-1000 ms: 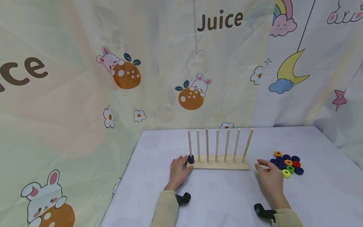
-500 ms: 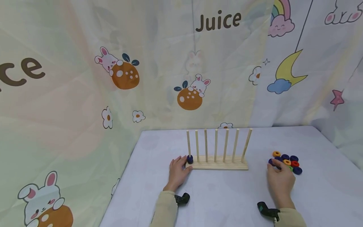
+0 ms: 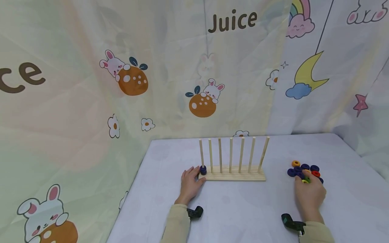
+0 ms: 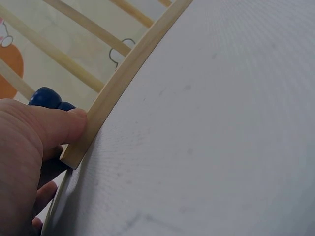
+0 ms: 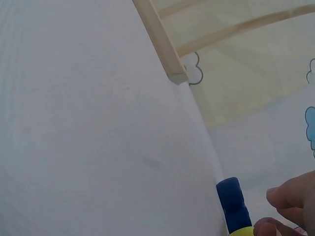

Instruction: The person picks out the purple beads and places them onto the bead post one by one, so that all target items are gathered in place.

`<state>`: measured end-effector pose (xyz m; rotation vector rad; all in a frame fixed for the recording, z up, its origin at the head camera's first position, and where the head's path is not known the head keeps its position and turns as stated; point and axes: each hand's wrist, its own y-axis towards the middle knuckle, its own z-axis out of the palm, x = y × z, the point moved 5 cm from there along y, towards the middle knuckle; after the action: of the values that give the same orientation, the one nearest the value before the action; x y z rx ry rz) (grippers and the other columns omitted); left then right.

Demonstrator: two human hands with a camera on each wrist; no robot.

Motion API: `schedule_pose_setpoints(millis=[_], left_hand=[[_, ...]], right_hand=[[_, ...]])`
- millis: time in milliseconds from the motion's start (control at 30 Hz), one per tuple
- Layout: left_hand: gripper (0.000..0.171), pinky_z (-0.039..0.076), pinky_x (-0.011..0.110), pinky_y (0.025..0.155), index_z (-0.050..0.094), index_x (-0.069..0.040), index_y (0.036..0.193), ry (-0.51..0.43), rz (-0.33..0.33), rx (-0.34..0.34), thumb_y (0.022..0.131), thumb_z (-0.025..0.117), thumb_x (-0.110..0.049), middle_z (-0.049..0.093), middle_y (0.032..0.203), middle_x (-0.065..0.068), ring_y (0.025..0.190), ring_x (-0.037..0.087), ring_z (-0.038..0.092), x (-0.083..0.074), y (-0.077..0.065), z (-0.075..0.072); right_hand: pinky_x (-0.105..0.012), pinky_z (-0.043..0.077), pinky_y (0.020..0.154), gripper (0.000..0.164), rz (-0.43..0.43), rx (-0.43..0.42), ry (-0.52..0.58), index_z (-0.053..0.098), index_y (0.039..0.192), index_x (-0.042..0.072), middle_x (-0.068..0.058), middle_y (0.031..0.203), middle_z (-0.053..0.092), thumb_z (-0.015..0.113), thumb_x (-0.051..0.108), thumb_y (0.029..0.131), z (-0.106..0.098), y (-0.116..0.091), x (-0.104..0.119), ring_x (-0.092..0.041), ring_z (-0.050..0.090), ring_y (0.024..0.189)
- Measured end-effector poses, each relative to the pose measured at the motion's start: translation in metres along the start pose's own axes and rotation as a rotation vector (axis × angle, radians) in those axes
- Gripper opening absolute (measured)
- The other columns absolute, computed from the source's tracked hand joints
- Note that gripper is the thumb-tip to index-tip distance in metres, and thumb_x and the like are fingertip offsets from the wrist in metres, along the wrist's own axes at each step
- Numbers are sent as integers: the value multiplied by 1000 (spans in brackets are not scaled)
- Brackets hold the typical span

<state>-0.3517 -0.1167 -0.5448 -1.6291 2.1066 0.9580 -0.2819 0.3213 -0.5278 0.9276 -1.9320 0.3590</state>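
By green ring (image 3: 307, 179)—head view only—right hand (image 3: 312, 195) gapes, left hand (image 3: 189, 186) grips rack (image 3: 235, 177).

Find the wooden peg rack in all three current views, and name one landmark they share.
Head: the peg rack stands right of centre, in the lower half.
Left wrist: diagonal across the upper left, left hand on its end.
Right wrist: upper right, only one end showing.
Shared landmark: the white tabletop.

Rabbit-print curtain (image 3: 170, 71) behind white table (image 3: 240, 206)
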Motion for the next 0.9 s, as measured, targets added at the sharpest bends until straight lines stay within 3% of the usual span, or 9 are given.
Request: schedule_pose_setpoints(millis=[333, 700, 900], left_hand=[[55, 17, 58, 115, 57, -1, 134, -13, -4, 11, 88, 71, -27, 58, 137, 11, 135, 33, 43, -2, 0, -1], [55, 16, 57, 115, 57, -1, 134, -24, -8, 4, 88, 71, -27, 58, 137, 11, 135, 33, 43, -1, 0, -1], [54, 18, 59, 114, 58, 1, 132, -28, 8, -9, 87, 72, -25, 59, 135, 13, 134, 35, 44, -3, 0, -2]], right_hand=[[-64, 24, 109, 52, -4, 97, -86, 44, 145, 2, -26, 148, 41, 54, 20, 97, 4, 1, -2, -52, 33, 134], [-63, 30, 105, 44, -102, 70, -135, 54, 135, -4, -30, 139, 48, 58, 14, 94, 4, 6, 0, -52, 41, 127], [-63, 31, 104, 43, -100, 64, -149, 55, 133, -4, -31, 137, 50, 59, 14, 94, 4, 6, -1, -52, 43, 126]])
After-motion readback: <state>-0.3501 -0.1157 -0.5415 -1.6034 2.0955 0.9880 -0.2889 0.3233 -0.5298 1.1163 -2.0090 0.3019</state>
